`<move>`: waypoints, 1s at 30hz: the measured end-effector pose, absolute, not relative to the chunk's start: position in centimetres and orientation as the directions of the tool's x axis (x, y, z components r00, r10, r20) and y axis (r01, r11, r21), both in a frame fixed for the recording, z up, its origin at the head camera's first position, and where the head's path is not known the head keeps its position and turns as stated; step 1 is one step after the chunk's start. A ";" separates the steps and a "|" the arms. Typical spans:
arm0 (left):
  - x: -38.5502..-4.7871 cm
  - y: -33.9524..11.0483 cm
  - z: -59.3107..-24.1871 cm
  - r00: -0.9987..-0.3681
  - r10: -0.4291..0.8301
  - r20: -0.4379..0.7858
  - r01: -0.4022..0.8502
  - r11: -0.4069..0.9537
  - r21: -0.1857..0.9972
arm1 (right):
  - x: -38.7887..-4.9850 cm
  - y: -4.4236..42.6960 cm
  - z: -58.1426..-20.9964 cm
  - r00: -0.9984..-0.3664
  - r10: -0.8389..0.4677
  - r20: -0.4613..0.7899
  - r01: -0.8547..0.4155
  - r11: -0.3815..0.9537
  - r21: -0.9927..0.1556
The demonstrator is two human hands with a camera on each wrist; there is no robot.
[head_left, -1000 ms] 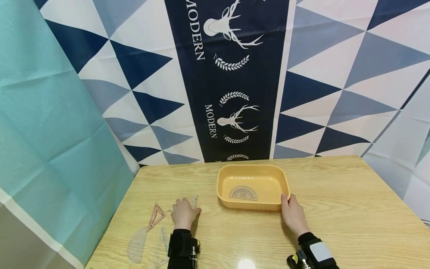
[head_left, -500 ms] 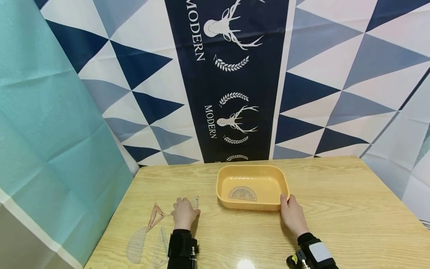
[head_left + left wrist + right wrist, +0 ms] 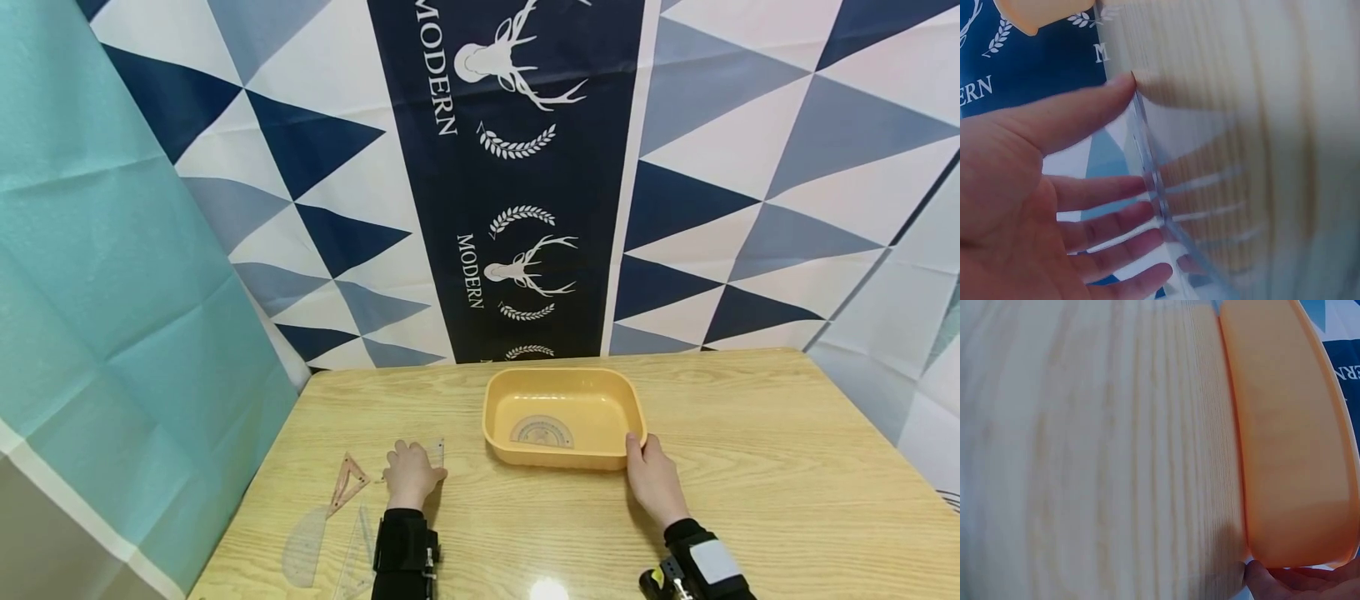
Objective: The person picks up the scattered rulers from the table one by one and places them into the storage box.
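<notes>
My left hand [image 3: 410, 475] is lowered over a clear set square [image 3: 437, 452] lying on the table. In the left wrist view the fingers are extended and the thumb stands apart from them, with the tips at the set square's [image 3: 1155, 181] edge. My right hand [image 3: 657, 479] grips the near right corner of a yellow plastic basin [image 3: 525, 457]; in the right wrist view only part of that hand shows beside the basin's wall [image 3: 1291, 437]. A clear protractor [image 3: 542, 431] lies inside the basin.
Left of my left hand lie an orange-toned set square [image 3: 347, 485], a larger clear protractor [image 3: 303, 550] and another clear set square [image 3: 356, 557]. The wooden table [image 3: 750, 467] ends at a patterned cloth [image 3: 525, 167] behind and a teal cloth [image 3: 127, 292] on the left.
Both hands and the basin stay practically in place. The left hand keeps its fingers at the clear set square.
</notes>
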State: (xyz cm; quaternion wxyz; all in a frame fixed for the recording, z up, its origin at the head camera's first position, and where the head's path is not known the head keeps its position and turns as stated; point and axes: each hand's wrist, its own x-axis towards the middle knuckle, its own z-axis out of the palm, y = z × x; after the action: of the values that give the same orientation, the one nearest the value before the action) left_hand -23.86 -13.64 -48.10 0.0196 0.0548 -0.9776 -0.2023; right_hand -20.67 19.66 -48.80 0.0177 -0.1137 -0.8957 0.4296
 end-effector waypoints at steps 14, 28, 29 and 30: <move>-24.6 -14.3 -47.9 -0.999 -0.046 0.019 -0.036 0.928 0.372 | -20.6 19.6 -48.6 -0.974 0.217 -0.061 0.183 0.601 -0.778; -28.4 -16.5 -52.5 -0.999 0.029 -0.036 0.016 0.951 0.310 | -20.6 19.7 -48.7 -0.973 0.224 -0.063 0.189 0.600 -0.777; -27.4 -16.0 -51.0 -0.999 0.033 -0.034 0.020 0.947 0.320 | -20.6 19.7 -48.7 -0.973 0.223 -0.063 0.188 0.599 -0.778; -26.6 -15.6 -49.6 -0.999 0.038 -0.034 0.025 0.942 0.335 | -20.6 19.7 -48.7 -0.973 0.224 -0.062 0.187 0.598 -0.780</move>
State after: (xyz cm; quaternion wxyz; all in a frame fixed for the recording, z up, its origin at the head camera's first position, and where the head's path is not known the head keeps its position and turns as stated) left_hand -26.64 -15.55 -49.65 -0.0199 -0.0159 -0.9852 -0.1698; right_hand -20.60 19.74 -48.72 0.0209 -0.1150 -0.8935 0.4335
